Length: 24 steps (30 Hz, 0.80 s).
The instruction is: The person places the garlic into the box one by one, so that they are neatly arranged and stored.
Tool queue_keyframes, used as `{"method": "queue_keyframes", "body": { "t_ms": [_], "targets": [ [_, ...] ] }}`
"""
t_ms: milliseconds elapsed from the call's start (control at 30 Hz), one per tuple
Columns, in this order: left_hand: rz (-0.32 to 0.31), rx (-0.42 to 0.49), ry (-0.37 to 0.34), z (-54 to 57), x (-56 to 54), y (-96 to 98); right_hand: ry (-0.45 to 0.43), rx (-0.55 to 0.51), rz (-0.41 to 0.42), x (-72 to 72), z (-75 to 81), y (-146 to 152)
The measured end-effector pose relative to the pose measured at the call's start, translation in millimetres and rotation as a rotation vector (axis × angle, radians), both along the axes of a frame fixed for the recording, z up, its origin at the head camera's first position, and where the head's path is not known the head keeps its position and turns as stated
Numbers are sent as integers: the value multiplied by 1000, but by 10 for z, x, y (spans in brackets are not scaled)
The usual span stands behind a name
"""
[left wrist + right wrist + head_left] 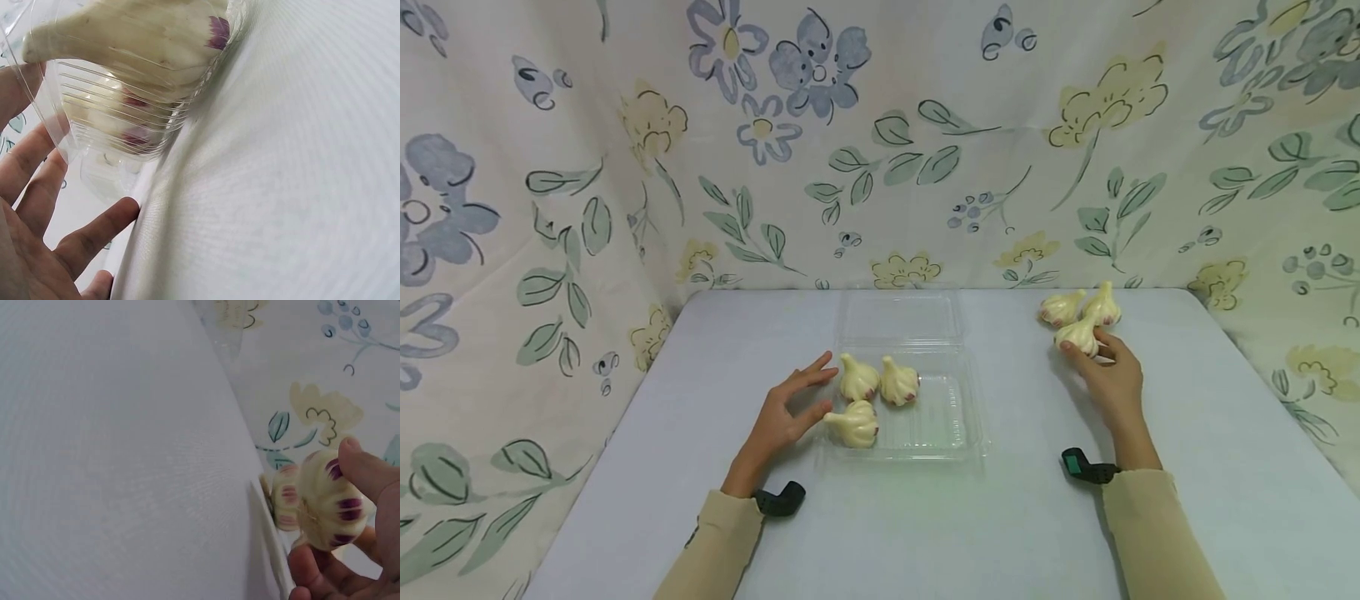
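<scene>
Garlic sits pinched between right fingers; left fingers spread beside 3 bulbs.

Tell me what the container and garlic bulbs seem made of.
Container: likely thin, glossy clear plastic; its ribbed walls are see-through and catch light. Garlic bulbs: possibly moulded plastic or foam, smooth with slight sheen, given the even cream surface and patchy purple.

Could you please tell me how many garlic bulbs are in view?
6: three garlic bulbs in the clear container, one in the right grip, two on the table just beyond it. None seems hidden.
</scene>
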State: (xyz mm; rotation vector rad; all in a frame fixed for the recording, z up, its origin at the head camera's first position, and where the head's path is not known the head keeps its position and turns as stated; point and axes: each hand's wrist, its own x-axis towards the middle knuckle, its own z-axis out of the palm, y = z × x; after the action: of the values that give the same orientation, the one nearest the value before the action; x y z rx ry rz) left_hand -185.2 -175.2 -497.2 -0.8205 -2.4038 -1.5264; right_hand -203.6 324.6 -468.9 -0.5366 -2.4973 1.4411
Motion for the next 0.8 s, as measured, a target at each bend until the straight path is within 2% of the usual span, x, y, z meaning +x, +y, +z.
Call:
{"method": "queue_keyframes", "body": {
  "t_ms": [233, 500, 800],
  "targets": [
    [-5, 5, 4, -11, -10, -6, 18, 5, 61, 21, 102, -80],
    [-1, 2, 1, 29, 1, 12, 33, 46, 205, 27, 241, -238],
    [0, 7, 6, 10, -4, 3, 87, 46, 334, 77, 368, -427]
  ]
}}
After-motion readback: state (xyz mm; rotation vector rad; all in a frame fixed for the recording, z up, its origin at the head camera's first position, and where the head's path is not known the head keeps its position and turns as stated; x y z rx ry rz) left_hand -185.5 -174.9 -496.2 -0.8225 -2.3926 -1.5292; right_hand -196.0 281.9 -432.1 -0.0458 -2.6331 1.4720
